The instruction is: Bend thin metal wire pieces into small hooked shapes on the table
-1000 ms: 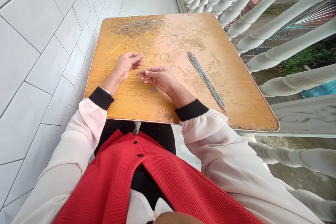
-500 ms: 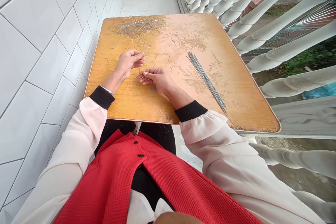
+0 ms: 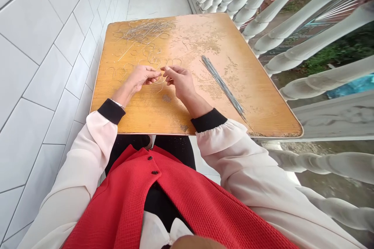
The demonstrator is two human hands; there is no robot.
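Held item: On my feed, a thin bent wire point(image 3: 160, 80) sits between the two hands at centre frame. It is too fine for me to trace its full shape.
Left hand: The left hand point(image 3: 142, 78) is closed, fingers curled, with its fingertips at the wire, which I read as pinched there.
Right hand: The right hand point(image 3: 178, 81) is closed in a thumb-and-finger pinch on the same wire, just beside the left. I judge that fingertips suit a wire this thin better than a full grip.
Loose wires: Loose curved wires point(image 3: 117, 72) lie scattered on the table just above and left of the hands.
Tangle: A tangled wire pile point(image 3: 147, 31) lies at the far left of the table, above the hands.
Straight bundle: A straight wire bundle point(image 3: 222, 85) lies diagonally right of the hands. Its parallel lay, well apart from the tangle, keeps the two from catching, I judge.
Surface: The worn wooden tabletop point(image 3: 146, 116) is orange, with pale abraded patches toward upper right.
Clothing: Black cuffs point(image 3: 111, 111) sit at the table's near edge, with a red waistcoat point(image 3: 152, 202) below.
Room: A white tiled wall point(image 3: 43, 46) fills the left, and white balusters point(image 3: 277, 19) run along the right.
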